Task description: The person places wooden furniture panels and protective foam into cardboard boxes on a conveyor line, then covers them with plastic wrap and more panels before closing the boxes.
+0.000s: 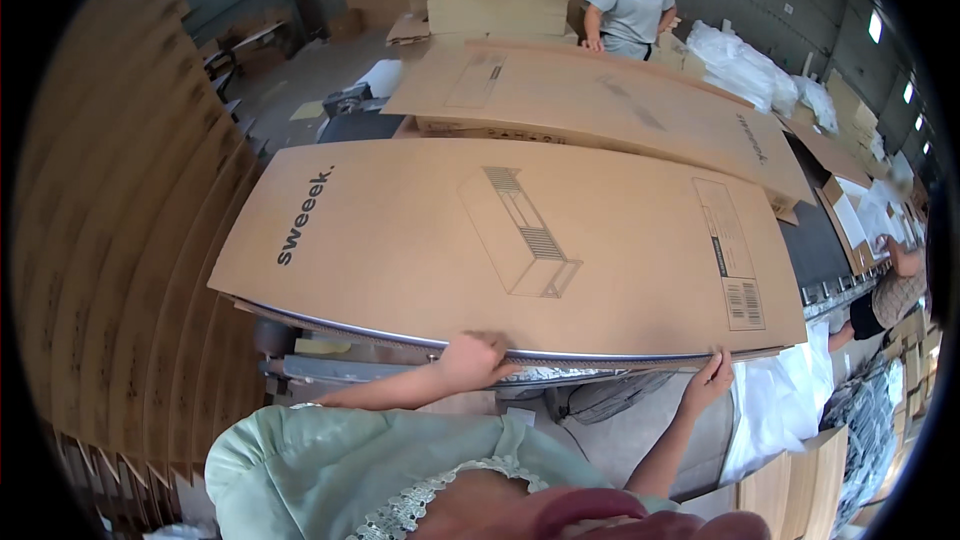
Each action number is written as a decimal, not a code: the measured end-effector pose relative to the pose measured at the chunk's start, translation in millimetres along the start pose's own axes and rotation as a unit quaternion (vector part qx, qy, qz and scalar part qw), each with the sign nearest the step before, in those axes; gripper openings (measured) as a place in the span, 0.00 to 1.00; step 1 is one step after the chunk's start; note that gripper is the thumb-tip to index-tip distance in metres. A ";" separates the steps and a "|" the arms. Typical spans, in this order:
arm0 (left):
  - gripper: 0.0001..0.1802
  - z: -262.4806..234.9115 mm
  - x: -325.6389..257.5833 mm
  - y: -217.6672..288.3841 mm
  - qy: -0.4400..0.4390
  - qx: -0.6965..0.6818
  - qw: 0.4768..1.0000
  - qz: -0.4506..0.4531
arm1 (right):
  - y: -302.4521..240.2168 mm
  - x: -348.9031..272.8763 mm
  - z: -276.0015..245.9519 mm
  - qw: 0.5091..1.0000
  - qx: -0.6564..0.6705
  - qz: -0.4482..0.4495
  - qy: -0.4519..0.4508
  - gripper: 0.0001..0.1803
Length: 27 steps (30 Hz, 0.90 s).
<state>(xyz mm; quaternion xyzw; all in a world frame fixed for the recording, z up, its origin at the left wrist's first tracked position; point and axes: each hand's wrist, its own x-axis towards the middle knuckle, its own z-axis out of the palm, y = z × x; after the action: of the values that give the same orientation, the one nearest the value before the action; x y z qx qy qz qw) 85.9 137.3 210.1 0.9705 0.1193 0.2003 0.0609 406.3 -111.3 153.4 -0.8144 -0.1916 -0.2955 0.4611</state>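
Observation:
A long, flat brown cardboard carton (400,230) lies in front of me, printed with a line drawing of a slatted piece of furniture and a label with barcodes. Along its near side the top panel's edge stands over a thin pale strip and a lower cardboard edge. My left hand (475,358) is closed at the middle of this near edge, its fingers partly hidden. Toward the near right corner, my right hand (708,382) pinches the same edge, with fingertips at the rim. Behind it lies a second, similar carton (570,90).
Tall cardboard sheets (110,220) stand stacked at the left. A co-worker (630,5) stands beyond the second carton; another person's arm (885,295) reaches in at the right. A dark conveyor (815,245), white plastic wrap (780,400) and boards (800,485) are on the right.

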 end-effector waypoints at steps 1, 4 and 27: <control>0.21 3.1 -6.9 10.3 -0.005 0.006 1.000 0.004 | 1.8 1.3 -3.4 1.000 0.009 0.017 -0.005 0.14; 0.19 3.8 -12.0 22.3 0.003 -0.007 1.000 -0.025 | 11.8 8.8 0.6 0.996 -0.007 0.065 -0.052 0.15; 0.17 -37.3 -62.3 -109.7 -0.145 -0.249 0.956 -0.048 | -79.1 -102.5 -11.9 0.964 0.131 0.225 -0.050 0.33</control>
<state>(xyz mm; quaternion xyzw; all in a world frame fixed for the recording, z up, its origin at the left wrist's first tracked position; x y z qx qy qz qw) -7.5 229.7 202.6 0.9363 0.1021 0.0778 0.3269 279.4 -86.0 141.1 -0.7825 -0.0632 -0.1152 0.6086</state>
